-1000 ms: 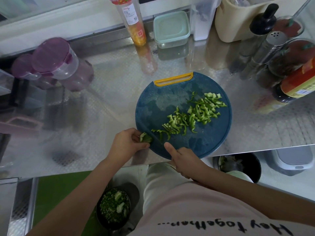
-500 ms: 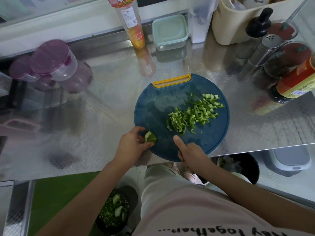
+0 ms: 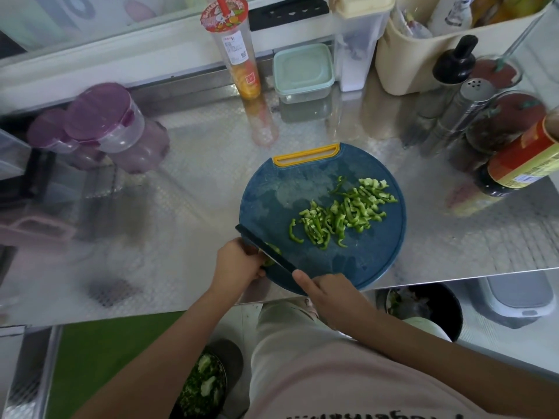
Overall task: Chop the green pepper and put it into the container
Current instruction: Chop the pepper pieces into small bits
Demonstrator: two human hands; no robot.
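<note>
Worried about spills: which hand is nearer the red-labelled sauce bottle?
Right. The right hand is down-left of the sauce bottle; the left hand lies still farther left.

head | looks steeply down | close over counter [image 3: 187, 189] edge

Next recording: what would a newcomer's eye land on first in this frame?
The round blue cutting board at the near edge of the steel counter stands out, with a bright heap of green pepper strips across its middle and right. At the board's near-left edge, the right hand grips a dark knife with its blade at a pepper piece held by the left hand.
</note>
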